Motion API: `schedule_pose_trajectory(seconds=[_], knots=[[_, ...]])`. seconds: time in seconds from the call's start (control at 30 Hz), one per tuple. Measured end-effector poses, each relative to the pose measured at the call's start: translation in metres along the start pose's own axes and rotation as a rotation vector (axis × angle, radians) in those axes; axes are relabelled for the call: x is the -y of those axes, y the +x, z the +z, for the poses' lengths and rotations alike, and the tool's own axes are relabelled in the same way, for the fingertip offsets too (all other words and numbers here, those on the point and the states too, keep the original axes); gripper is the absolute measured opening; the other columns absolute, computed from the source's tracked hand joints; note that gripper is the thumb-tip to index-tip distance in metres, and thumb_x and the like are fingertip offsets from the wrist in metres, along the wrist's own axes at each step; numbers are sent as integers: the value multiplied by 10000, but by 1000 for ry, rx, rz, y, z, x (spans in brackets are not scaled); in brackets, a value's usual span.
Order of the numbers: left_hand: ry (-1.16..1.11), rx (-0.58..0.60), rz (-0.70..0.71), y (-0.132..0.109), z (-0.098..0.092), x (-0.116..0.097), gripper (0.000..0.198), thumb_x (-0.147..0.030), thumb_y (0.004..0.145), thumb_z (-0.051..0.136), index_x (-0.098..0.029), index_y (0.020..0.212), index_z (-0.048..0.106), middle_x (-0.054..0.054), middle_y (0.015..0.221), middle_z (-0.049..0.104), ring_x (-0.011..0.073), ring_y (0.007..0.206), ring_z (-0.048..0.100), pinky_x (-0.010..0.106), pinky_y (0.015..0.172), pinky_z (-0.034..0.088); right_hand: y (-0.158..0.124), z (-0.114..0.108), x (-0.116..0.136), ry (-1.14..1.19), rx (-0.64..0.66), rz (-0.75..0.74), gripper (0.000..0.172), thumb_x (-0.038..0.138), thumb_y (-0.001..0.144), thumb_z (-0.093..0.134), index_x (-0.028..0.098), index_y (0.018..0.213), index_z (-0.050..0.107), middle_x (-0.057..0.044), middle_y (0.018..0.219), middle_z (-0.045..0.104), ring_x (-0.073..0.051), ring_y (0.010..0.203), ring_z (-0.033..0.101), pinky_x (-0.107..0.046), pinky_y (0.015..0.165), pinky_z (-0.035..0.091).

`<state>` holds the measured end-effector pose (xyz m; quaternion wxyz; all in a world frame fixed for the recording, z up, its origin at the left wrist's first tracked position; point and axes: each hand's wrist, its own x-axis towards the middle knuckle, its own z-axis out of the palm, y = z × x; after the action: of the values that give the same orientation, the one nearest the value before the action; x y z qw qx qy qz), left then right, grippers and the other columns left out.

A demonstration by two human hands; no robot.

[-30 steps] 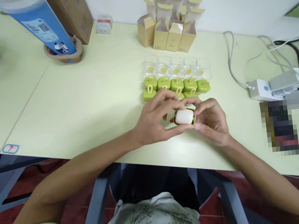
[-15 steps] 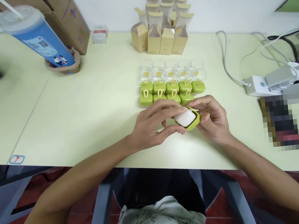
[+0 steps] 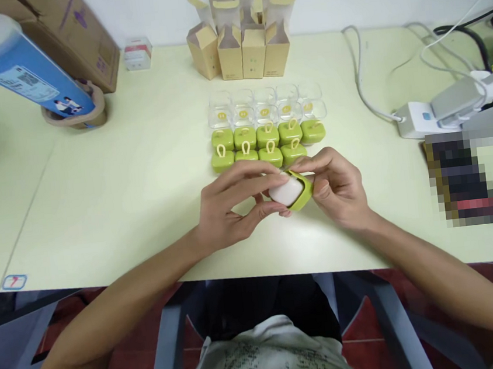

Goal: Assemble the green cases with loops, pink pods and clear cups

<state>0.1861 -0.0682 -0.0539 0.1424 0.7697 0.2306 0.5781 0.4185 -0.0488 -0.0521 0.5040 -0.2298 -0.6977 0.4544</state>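
Both my hands meet over the near edge of the table. My left hand (image 3: pixel 226 207) pinches a small white case (image 3: pixel 286 191) between thumb and fingers. My right hand (image 3: pixel 337 186) grips the green silicone cover (image 3: pixel 302 193) that wraps the white case's right side. The white case sits partly inside the cover. Just beyond my fingers lie two rows of green covers with yellow loops (image 3: pixel 268 144), and behind them rows of clear plastic boxes (image 3: pixel 264 105).
Open tan cartons (image 3: pixel 240 38) stand at the back by the wall. A blue cup in a brown holder (image 3: pixel 33 83) and a cardboard box (image 3: pixel 76 32) stand at the left. A power strip with cables (image 3: pixel 445 108) lies at the right.
The green cover has slid further round the white case, and the pair has tilted. My view has dipped, so the table's objects sit lower and closer.
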Motion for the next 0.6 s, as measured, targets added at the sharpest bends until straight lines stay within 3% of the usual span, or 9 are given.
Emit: schedule_pose_trajectory(seconds=[0.13, 0.3, 0.43, 0.6], knots=[[-85, -29, -67, -1, 3, -1, 414, -294, 956, 912, -234, 1347, 793, 94, 1213, 816, 165, 966, 792, 219, 684, 677, 2, 1, -3, -24, -25, -23, 287, 595, 1078, 720, 346, 1193, 805, -62, 1150, 824, -262, 1056, 841, -399, 789, 717], [-97, -72, -91, -1, 6, -3, 506, -452, 895, 968, -219, 1309, 794, 99, 1130, 831, 172, 943, 777, 234, 676, 650, 0, 3, -6, -42, -37, -32, 264, 571, 1068, 750, 339, 1177, 811, -59, 1125, 825, -255, 1035, 821, -406, 805, 709], [-53, -80, -84, 1, 6, -4, 397, -364, 929, 946, -210, 1273, 821, 87, 1107, 841, 156, 903, 788, 254, 726, 655, -2, 4, -6, -15, -17, -27, 230, 538, 1075, 755, 346, 1187, 815, -52, 1124, 817, -234, 1008, 805, -368, 740, 691], [33, -76, -79, 1, 5, -4, 348, -289, 947, 914, -288, 1285, 830, 40, 1109, 850, 154, 906, 799, 290, 761, 663, -2, 4, -7, -28, -25, -19, 239, 544, 1072, 757, 355, 1204, 819, -58, 1133, 813, -245, 1017, 813, -373, 708, 697]])
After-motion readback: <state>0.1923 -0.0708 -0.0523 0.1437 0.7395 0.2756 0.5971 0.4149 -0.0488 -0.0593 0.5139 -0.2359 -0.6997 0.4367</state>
